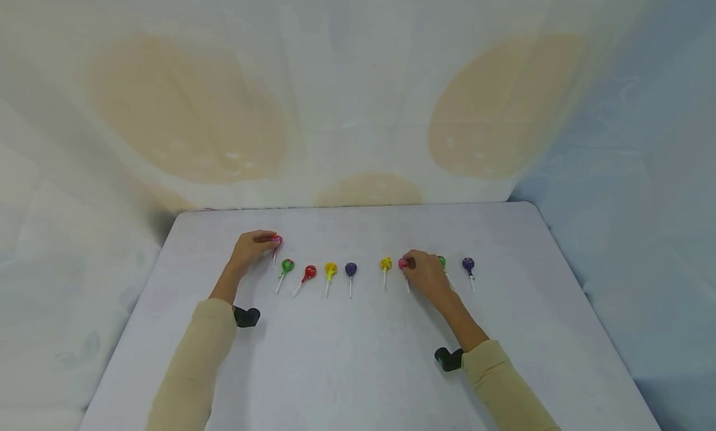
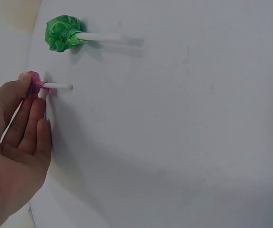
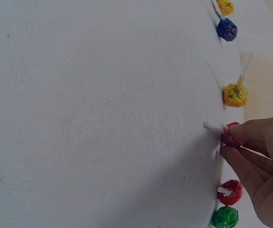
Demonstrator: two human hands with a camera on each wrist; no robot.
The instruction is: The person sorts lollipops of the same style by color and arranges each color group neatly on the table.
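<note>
Here the person's right hand pinches a pink lollipop by its wrapped head between thumb and fingertips, on the white table between a yellow lollipop and a green one. Farther off, the left hand pinches another pink lollipop beside a green lollipop. Keeping both grips light and the sticks pointing like their neighbours' would probably keep the row even.

My cream sleeves lie over a pale grey-white table, where I see lollipops wrapped pink, green, red, yellow, purple, yellow and pink, all on white sticks, before a cream backdrop with tan blotches.
</note>
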